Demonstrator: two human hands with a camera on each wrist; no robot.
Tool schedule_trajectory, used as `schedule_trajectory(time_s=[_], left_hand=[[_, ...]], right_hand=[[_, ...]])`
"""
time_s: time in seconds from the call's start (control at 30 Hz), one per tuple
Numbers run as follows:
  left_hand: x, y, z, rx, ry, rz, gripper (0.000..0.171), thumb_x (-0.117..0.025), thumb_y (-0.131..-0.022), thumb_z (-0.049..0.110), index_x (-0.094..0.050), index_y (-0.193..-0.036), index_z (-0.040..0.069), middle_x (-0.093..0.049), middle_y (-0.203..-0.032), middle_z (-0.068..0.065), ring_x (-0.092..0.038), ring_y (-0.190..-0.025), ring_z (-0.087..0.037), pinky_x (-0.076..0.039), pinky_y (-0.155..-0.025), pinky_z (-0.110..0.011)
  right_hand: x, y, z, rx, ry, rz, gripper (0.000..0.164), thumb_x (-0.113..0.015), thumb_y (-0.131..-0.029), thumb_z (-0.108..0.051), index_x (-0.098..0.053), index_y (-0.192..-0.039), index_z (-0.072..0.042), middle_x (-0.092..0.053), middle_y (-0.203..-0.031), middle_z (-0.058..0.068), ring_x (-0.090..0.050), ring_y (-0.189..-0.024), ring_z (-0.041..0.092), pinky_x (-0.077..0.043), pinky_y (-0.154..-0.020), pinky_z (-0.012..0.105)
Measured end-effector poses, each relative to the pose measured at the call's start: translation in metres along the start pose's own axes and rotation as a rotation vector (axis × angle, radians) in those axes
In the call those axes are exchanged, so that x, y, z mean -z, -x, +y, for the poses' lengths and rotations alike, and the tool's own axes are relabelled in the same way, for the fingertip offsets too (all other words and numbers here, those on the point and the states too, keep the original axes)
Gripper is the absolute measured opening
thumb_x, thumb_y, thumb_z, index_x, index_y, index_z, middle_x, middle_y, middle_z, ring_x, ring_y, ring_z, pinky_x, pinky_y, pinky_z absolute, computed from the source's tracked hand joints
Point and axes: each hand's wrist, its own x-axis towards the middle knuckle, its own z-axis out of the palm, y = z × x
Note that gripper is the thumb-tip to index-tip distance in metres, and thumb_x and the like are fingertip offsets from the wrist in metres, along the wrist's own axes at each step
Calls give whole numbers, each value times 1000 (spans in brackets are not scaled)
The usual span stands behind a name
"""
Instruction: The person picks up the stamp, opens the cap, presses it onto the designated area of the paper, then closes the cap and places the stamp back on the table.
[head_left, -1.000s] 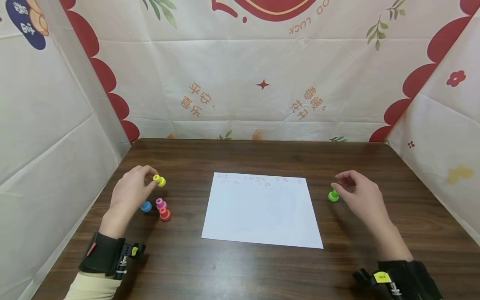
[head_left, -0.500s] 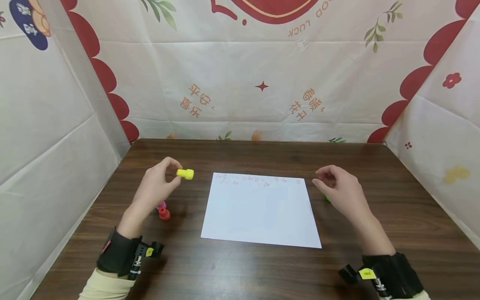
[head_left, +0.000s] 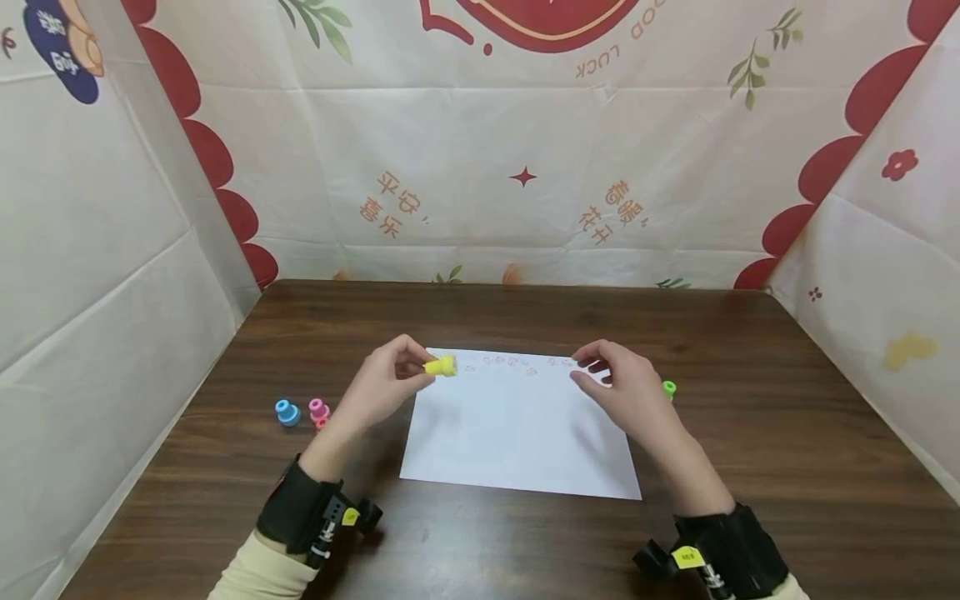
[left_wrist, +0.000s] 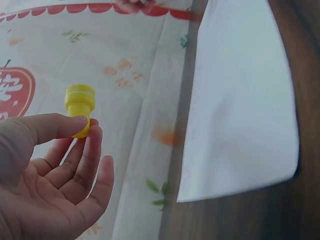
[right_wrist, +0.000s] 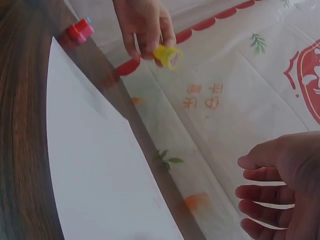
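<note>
Above the paper (head_left: 517,433), left hand (head_left: 386,387) pinches yellow stamp (head_left: 442,366); end-only hold could let it slip. Right hand (head_left: 618,387) relaxed, empty.

Left forearm (head_left: 330,446) and right forearm (head_left: 693,471) extend forward, angled inward toward each other. Left hand (head_left: 384,385): thumb and fingertips in a pinch, remaining fingers loosely bent. Right hand (head_left: 621,387): thumb apart from the fingers, fingers slightly bent and relaxed. Hands apart, palms facing inward.
</note>
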Motion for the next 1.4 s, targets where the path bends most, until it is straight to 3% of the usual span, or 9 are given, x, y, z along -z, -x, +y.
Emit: schedule_trajectory(time_s=[0.23, 0.5, 0.77, 0.97, 1.17, 1.3, 1.4], left_hand=[[-27, -2, -1, -3, 33, -27, 21, -73, -88, 3, -62, -105, 6, -71, -110, -11, -67, -96, -21, -58, -83, -34], [-44, -2, -3, -12, 59, -51, 20, -75, -85, 1, -64, -101, 7, -68, -107, -9, -68, -92, -19, -59, -84, -35], [-56, 1, -3, -47, 71, -102, 19, -74, -87, 2, -63, -101, 6, -68, -108, -9, -70, -95, -21, -59, -84, -35], [-61, 3, -2, -51, 75, -109, 19, -74, -87, 2, -62, -101, 6, -69, -107, -9, -71, -95, -22, -59, -81, -34], [-61, 2, 1, -68, 71, -110, 18, -75, -87, 6, -64, -100, 8, -69, -102, -6, -69, -90, -17, -58, -80, -31], [-58, 1, 0, -95, 58, -114, 14, -75, -88, 9, -66, -98, 9, -71, -98, -5, -67, -86, -13, -55, -78, -29], [-52, 1, -4, -71, 55, -78, 13, -75, -88, 9, -67, -98, 9, -71, -97, -5, -65, -84, -13, -55, -79, -30]], right_hand=[[-20, 0, -19, 21, -101, -48, 26, -72, -92, -15, -66, -115, -7, -71, -109, 10, -67, -102, 28, -56, -88, 48], [-41, -1, -41, 46, -155, -116, 30, -74, -90, -17, -65, -118, -9, -71, -113, 9, -68, -101, 24, -58, -87, 45], [-57, 3, -48, 143, -248, -141, 37, -76, -88, -11, -65, -123, -13, -72, -112, 5, -70, -96, 20, -58, -81, 33], [-64, 4, -47, 158, -303, -99, 27, -79, -83, -7, -71, -109, -10, -72, -106, 4, -72, -95, 22, -61, -80, 33], [-64, 3, -45, 162, -320, -104, 25, -79, -83, -6, -71, -107, -8, -74, -102, 5, -74, -94, 21, -61, -81, 31], [-58, 3, -42, 156, -330, -102, 25, -78, -84, -5, -71, -108, -6, -74, -103, 7, -73, -93, 20, -60, -80, 28], [-48, 2, -35, 124, -338, -49, 25, -77, -85, -4, -70, -109, -4, -73, -104, 9, -72, -95, 22, -60, -80, 29]])
